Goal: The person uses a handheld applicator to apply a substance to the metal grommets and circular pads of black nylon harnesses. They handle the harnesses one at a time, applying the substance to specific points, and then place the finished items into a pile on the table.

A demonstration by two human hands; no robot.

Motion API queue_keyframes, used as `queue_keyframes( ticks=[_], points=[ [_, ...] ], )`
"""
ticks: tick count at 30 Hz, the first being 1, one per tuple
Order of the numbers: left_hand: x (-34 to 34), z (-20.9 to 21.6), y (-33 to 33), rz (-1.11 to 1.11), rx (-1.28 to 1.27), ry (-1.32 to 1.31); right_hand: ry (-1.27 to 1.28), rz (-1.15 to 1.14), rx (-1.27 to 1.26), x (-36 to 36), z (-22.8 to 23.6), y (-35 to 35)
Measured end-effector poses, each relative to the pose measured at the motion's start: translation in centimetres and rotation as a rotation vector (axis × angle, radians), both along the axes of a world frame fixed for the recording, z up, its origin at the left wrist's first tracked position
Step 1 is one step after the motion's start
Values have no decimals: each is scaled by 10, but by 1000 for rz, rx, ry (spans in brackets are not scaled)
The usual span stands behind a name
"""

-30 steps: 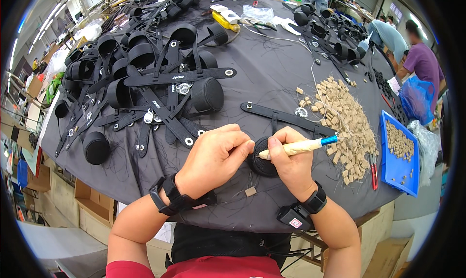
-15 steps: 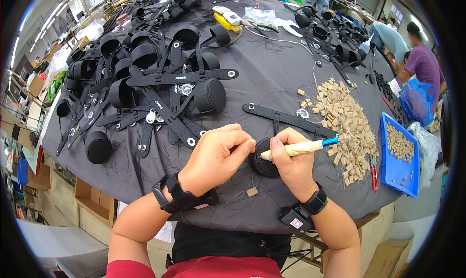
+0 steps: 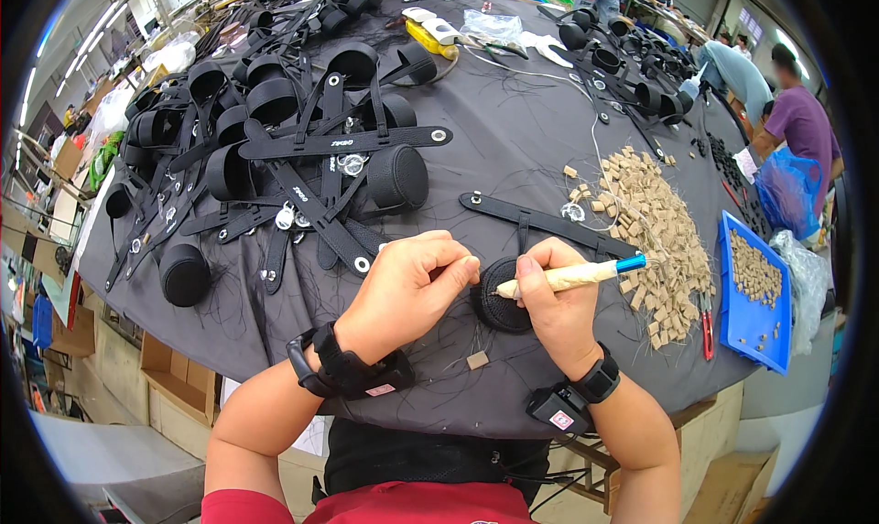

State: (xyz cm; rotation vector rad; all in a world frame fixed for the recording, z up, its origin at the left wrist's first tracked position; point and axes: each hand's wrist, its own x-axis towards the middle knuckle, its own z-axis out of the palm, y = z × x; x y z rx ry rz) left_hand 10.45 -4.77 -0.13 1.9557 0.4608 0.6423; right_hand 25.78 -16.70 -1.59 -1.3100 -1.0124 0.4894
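Note:
My right hand [image 3: 560,302] grips a pen-shaped tool [image 3: 577,276] with a cream, wrapped-looking handle and a blue end. Its narrow tip points left, over a round black piece with a textured face [image 3: 500,311] that lies on the cloth between my hands. A narrow strip joins this piece to a long black strap [image 3: 540,223] with an eyelet at its end. Just left of the round piece, my left hand [image 3: 407,291] is closed, thumb and forefinger pinched together. Whatever they may hold is too small to make out.
Black straps with cylindrical cups [image 3: 398,178] heap up at the left. Small tan blocks [image 3: 645,240] are piled at the right, beside a blue tray [image 3: 775,338] and a red-handled tool [image 3: 707,334]. One tan block [image 3: 477,360] lies near me. A person in purple [image 3: 798,126] sits far right.
My left hand has shifted very slightly left. The tool in my right hand has moved a little to the right, and its grip is unchanged.

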Motion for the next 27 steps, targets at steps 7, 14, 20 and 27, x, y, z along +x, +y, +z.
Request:
queue_keyframes(
  ticks=[7, 14, 20, 27],
  points=[
    [2, 0, -1, 10, -35, -27, -33, 11, -17, -1, 4, 0],
    [1, -2, 1, -47, 7, -29, -92, 9, -4, -1, 5, 1],
    [-1, -5, 4, -13, 1, -56, -74, 2, 1, -2, 4, 1],
    [-8, 9, 10, 259, 336, 82, 205, -11, 47, 1, 4, -2]
  ],
)
